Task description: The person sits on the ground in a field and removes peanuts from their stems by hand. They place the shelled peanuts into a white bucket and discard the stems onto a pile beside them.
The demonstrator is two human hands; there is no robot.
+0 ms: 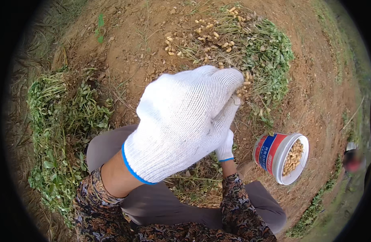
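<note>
My left hand (179, 121), in a white knitted glove with a blue cuff edge, is raised close to the camera. Its fingers curl over towards the thumb, and whatever may be inside them is out of sight. Most of my right hand (225, 148) is hidden behind it; only part of a matching glove and the wrist show. Just past the left fingertips, peanut pods (247, 79) show against the uprooted peanut plants (264, 57). More pods (214, 36) cling among the roots and stems there.
A white plastic bucket (294, 139) with a printed label leans at the right, holding picked peanuts (294, 157). Another heap of peanut plants (61, 121) lies on the left. Bare brown soil (128, 39) spreads ahead. My bent legs (167, 205) frame loose stems below.
</note>
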